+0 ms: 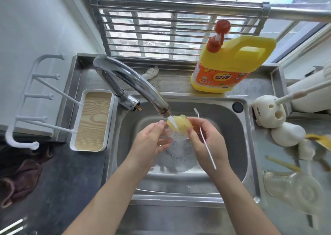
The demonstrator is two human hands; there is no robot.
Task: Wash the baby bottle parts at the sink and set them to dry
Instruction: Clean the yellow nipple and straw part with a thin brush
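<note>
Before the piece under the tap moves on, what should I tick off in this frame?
1. Water stream from the faucet lands on the yellowish part: ok.
2. Right hand grips the yellowish part: ok.
3. Thin white brush is tucked in the right hand too: ok.
4. Left hand is open beside the part, free to take it: ok.
5. Soap fully rinsed off the part: cannot tell.
6. Drying rack, left of the sink, shows bare pegs: ok.
</note>
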